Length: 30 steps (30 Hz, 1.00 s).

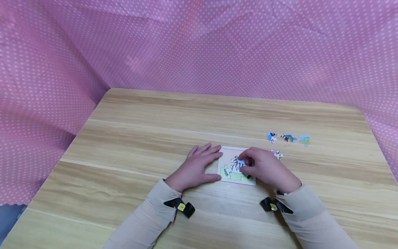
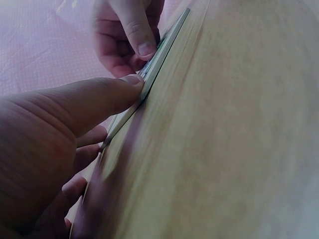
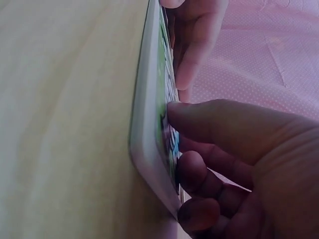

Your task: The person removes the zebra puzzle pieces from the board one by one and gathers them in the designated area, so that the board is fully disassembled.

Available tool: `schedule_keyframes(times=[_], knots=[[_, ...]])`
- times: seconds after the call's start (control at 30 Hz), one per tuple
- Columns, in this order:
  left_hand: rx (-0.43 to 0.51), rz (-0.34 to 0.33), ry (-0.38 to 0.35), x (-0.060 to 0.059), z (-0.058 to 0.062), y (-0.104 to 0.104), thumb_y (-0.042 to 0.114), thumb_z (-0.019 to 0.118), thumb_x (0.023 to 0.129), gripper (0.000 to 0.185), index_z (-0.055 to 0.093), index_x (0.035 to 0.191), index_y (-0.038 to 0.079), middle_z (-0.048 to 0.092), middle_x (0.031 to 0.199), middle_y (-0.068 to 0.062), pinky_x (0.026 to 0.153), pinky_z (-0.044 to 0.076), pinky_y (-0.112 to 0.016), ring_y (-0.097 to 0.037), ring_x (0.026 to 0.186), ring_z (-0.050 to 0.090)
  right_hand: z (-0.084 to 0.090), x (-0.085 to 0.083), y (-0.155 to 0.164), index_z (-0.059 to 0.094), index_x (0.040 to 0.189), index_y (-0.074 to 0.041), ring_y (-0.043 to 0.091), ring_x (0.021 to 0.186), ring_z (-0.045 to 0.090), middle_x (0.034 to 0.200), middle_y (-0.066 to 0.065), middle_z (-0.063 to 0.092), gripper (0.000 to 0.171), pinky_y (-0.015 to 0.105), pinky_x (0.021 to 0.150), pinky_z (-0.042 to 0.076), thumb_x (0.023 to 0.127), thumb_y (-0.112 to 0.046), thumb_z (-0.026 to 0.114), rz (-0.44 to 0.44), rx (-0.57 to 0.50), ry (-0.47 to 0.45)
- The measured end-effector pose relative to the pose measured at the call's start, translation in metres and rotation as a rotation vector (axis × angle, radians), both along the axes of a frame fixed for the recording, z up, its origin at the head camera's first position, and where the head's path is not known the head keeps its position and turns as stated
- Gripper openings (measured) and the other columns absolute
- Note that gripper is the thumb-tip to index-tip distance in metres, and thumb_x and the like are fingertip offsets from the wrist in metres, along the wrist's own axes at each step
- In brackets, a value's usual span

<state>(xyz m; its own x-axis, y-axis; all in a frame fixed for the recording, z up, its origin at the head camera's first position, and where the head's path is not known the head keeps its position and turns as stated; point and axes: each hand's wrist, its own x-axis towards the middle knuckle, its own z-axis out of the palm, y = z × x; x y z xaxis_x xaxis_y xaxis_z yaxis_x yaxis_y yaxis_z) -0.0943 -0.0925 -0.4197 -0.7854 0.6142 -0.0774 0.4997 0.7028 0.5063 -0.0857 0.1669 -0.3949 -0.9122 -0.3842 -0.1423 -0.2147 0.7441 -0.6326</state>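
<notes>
A small white-bordered puzzle board (image 1: pixel 228 151) lies on the wooden table, its zebra picture (image 1: pixel 234 167) partly assembled with green pieces along the bottom. My left hand (image 1: pixel 199 166) is spread at the board's left side, thumb and fingertips at its edge; the left wrist view has the thumb (image 2: pixel 112 94) on the rim. Over the right part of the board, my right hand (image 1: pixel 264 166) has curled fingers and pinches a puzzle piece with blue on it (image 1: pixel 241 161) between thumb and fingers. The fingers hide much of that piece and the board's right side.
Loose puzzle pieces lie right of the board: a blue one with zebra stripes (image 1: pixel 272 137), a dark-patterned one (image 1: pixel 289 137) and a green one (image 1: pixel 304 139) in a row. Another loose piece (image 1: pixel 278 155) lies just behind the right hand. Pink dotted cloth (image 1: pixel 199 52) hangs behind the table.
</notes>
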Motion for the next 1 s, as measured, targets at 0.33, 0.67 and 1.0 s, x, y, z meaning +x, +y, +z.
schedule_keyframes(times=[0.33, 0.67, 1.0], knots=[[0.010, -0.001, 0.006, 0.0003, -0.0002, -0.0002, 0.050, 0.075, 0.087, 0.074, 0.049, 0.150, 0.021, 0.030, 0.163, 0.010, 0.122, 0.001, -0.050, -0.019, 0.153, 0.015, -0.0015, 0.0000, -0.0005, 0.071, 0.106, -0.009, 0.015, 0.080, 0.055, 0.090, -0.002, 0.063, 0.022, 0.034, 0.073, 0.049, 0.086, -0.013, 0.078, -0.006, -0.009, 0.034], [0.003, 0.002, 0.006, 0.0006, -0.0013, 0.0000, 0.050, 0.074, 0.087, 0.074, 0.048, 0.151, 0.022, 0.029, 0.163, 0.011, 0.122, 0.002, -0.049, -0.018, 0.153, 0.014, -0.0043, -0.0007, 0.0007, 0.073, 0.100, -0.013, 0.013, 0.080, 0.059, 0.094, -0.004, 0.067, 0.012, 0.034, 0.073, 0.051, 0.090, -0.007, 0.073, -0.017, -0.024, 0.110], [-0.001, 0.001, 0.005, 0.0006, -0.0014, 0.0001, 0.050, 0.074, 0.088, 0.075, 0.047, 0.151, 0.022, 0.029, 0.163, 0.011, 0.122, 0.002, -0.049, -0.018, 0.153, 0.014, -0.0050, 0.0000, -0.0001, 0.074, 0.099, -0.013, 0.012, 0.080, 0.059, 0.094, -0.004, 0.068, 0.012, 0.034, 0.073, 0.051, 0.088, -0.009, 0.075, -0.028, -0.010, 0.133]])
